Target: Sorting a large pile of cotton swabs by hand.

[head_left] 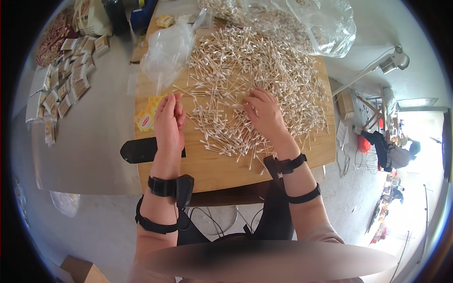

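A wide, loose heap of cotton swabs (pixel 288 80) with wooden sticks and white tips covers much of the wooden table (pixel 207 174). My right hand (pixel 266 111) rests on the middle of this heap, fingers bent downward and thumb apart from them. To the left of the swabs, my left hand (pixel 169 120) is held with its fingers curled in toward the palm; whatever it holds, if anything, is hidden. Small yellow printed slips (pixel 145 118) lie beside the left hand. Clear plastic bags (pixel 167 54) are piled just beyond it.
Several filled packs of swabs (pixel 63 85) lie on the grey metal table (pixel 101 141) at left. A flat black object (pixel 139 151) sits beneath my left wrist. A large clear bag (pixel 325 28) of swabs stands at the back. Far right, a person (pixel 398 153) sits.
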The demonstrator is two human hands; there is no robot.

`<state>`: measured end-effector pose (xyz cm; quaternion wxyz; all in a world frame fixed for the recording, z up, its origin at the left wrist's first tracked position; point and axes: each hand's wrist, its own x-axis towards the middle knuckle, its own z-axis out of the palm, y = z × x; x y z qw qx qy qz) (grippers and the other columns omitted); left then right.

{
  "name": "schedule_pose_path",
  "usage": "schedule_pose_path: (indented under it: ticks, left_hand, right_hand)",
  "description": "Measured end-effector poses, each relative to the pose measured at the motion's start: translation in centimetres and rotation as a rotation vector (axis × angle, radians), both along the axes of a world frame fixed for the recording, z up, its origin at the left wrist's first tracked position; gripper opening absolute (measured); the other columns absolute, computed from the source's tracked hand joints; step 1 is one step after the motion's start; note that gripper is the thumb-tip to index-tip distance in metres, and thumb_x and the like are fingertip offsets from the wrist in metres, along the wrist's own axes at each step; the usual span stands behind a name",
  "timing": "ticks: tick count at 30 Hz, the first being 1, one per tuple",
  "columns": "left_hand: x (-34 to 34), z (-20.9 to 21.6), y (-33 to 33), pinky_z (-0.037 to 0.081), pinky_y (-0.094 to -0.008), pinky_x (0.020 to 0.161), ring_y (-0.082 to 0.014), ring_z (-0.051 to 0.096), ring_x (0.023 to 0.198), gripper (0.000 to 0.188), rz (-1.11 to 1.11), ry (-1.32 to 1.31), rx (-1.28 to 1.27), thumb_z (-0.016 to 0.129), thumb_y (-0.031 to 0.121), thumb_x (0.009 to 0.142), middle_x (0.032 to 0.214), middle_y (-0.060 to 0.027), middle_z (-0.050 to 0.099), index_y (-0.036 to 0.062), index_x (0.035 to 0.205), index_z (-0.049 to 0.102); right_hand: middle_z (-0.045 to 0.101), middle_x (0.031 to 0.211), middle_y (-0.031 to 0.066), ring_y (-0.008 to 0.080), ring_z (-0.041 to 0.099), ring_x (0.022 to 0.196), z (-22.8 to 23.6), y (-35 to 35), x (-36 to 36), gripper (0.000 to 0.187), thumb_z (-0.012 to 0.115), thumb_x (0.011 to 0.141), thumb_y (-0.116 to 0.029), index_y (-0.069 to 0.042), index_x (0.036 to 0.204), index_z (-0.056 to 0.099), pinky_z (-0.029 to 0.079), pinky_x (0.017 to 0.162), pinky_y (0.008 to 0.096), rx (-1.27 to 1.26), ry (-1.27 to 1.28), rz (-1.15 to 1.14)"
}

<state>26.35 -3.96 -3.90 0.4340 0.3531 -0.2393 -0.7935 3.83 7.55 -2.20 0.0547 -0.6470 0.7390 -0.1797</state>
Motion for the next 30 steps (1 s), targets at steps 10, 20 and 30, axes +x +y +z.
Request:
schedule_pose_path:
  ticks: [10, 20, 30]
  left_hand:
    - [-0.4, -0.6, 0.0, 0.024, -0.0201, 0.042, -0.0052, 0.033, 0.047, 0.020, 0.025, 0.006, 0.048, 0.050, 0.022, 0.096, 0.063, 0.0029, 0.044, 0.0037, 0.094, 0.057]
    - [0.2, -0.4, -0.1, 0.025, -0.0195, 0.044, -0.0055, 0.035, 0.048, 0.019, 0.033, 0.011, 0.035, 0.050, 0.022, 0.095, 0.063, 0.0032, 0.044, 0.0040, 0.093, 0.058]
    - [0.5, -0.6, -0.5, 0.023, -0.0197, 0.042, -0.0048, 0.036, 0.047, 0.020, 0.054, 0.010, 0.029, 0.047, 0.021, 0.096, 0.063, 0.0037, 0.045, 0.0044, 0.094, 0.058]
  right_hand:
    - [0.056, 0.116, 0.0098, 0.0307, 0.052, 0.110, -0.2, -6.4, 3.2, 0.022, 0.060, 0.084, -0.018, -0.009, 0.104, 0.062, 0.040, 0.095, 0.0418, -0.243, 0.220, 0.171]
    - [0.060, 0.099, 0.0087, 0.0291, 0.056, 0.097, -0.7, -1.9, -1.8, 0.014, 0.061, 0.082, -0.014, -0.005, 0.093, 0.062, 0.044, 0.086, 0.0409, -0.124, 0.087, -0.170]
    - [0.055, 0.112, 0.0137, 0.0323, 0.052, 0.106, 0.4, -10.5, 3.8, 0.033, 0.062, 0.080, -0.016, -0.007, 0.112, 0.055, 0.044, 0.090, 0.0410, -0.099, 0.145, -0.025]
